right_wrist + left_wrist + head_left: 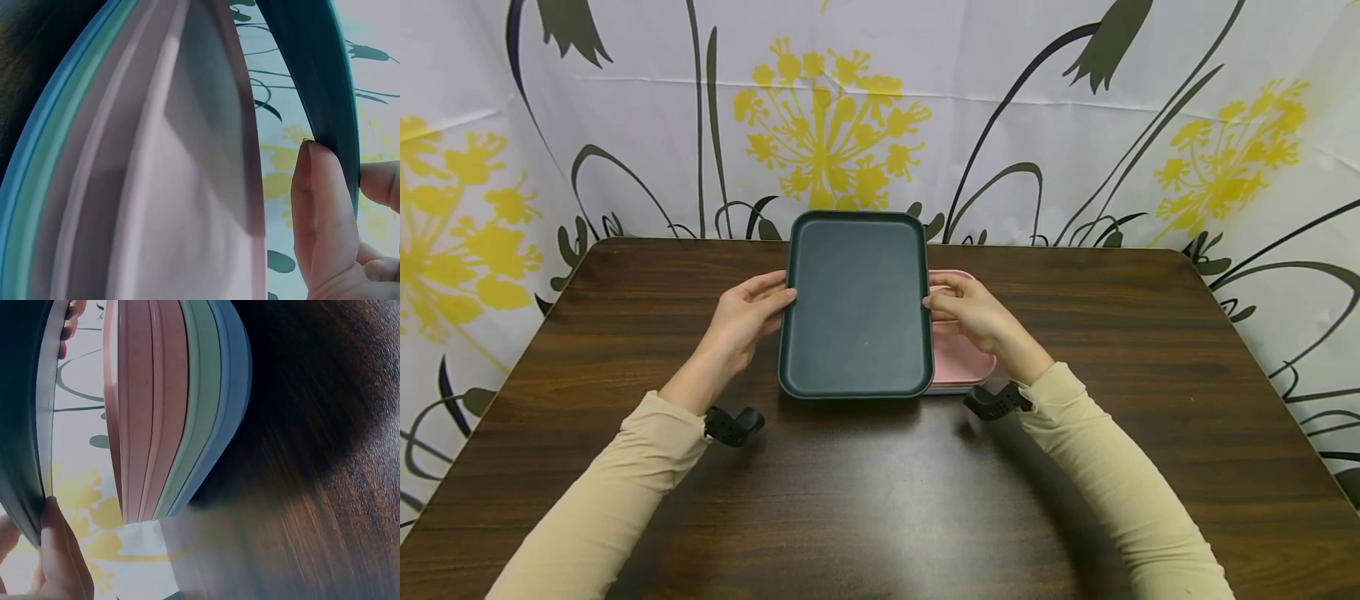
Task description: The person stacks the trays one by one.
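Note:
A dark green rectangular tray (857, 308) is held up off the table between both hands. My left hand (748, 317) pinches its left edge, thumb on the front rim and fingers behind. On the opposite edge, my right hand (970, 308) pinches it the same way. Behind and to the right of it, a stack of trays rests on the table, mostly covered in the head view. Pink trays (137, 412) are on top, then a green tray (201, 381), with a blue tray (234, 381) at the bottom. A gap separates the dark tray from the stack in both wrist views.
The brown wooden table (880, 500) extends to a white curtain (977, 83) with yellow and grey plant prints at the back and sides. Each wrist carries a black strapped device (733, 425) just below the hand.

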The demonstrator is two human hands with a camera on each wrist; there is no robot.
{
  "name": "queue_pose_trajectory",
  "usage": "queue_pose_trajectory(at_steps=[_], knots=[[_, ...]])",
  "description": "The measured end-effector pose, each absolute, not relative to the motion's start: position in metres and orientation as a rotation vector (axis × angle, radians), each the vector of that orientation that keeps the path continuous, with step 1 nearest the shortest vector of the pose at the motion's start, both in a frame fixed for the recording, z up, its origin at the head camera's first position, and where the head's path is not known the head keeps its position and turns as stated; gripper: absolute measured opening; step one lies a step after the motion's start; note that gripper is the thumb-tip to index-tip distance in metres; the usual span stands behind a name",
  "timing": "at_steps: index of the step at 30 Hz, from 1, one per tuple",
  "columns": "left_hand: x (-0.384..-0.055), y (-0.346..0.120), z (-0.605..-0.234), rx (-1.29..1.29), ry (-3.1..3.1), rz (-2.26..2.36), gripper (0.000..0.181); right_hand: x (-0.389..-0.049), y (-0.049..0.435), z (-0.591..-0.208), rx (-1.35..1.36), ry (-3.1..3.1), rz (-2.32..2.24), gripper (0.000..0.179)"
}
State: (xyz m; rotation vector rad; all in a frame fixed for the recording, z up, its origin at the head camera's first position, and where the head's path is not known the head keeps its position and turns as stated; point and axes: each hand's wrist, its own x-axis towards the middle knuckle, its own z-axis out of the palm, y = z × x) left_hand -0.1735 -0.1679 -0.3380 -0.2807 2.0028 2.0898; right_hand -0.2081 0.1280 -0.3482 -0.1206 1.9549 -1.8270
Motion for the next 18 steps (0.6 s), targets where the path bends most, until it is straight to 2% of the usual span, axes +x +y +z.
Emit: queue_pose_trajectory(at_steps=[18], knots=[[-0.174, -0.17, -0.3442, -0.046, 2.084, 1.855, 0.064, -0.2097, 0.1351, -0.3406, -0.033, 1.939, -1.865, 0.052]])
